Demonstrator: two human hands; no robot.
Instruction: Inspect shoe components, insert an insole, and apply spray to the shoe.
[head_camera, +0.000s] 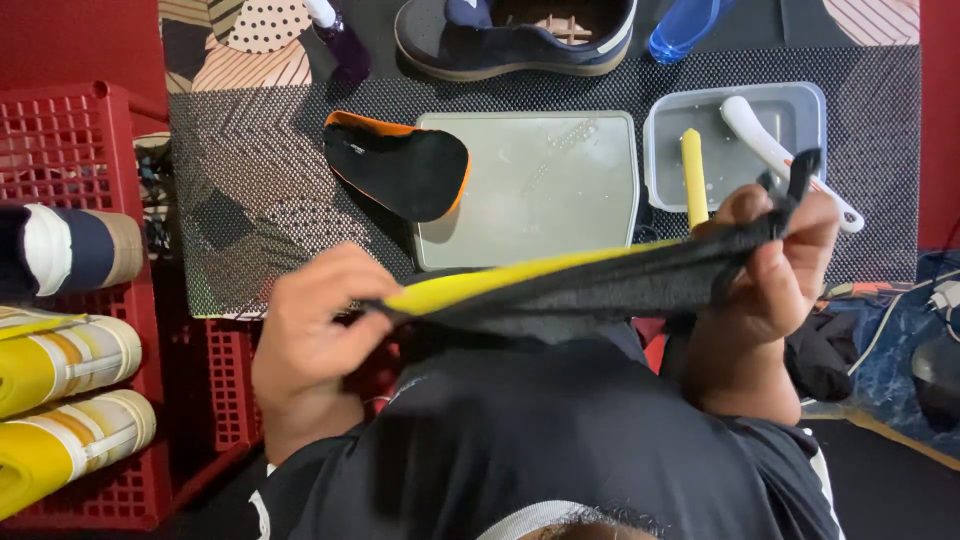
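Observation:
Both my hands hold a long dark grey insole with a yellow edge (560, 285), stretched sideways above my lap. My left hand (315, 335) pinches its left tip. My right hand (775, 265) grips its right end, fingers curled over it. On the patterned mat ahead lies a second insole (400, 165), black with an orange rim, partly on a flat grey lid (545, 190). A dark shoe (515, 35) sits at the mat's far edge.
A clear plastic tub (735, 145) at the right holds a white brush and a yellow tool. A purple bottle (340, 40) and a blue bottle (685, 25) stand at the back. A red crate (75, 150) with rolled mats (65, 360) fills the left.

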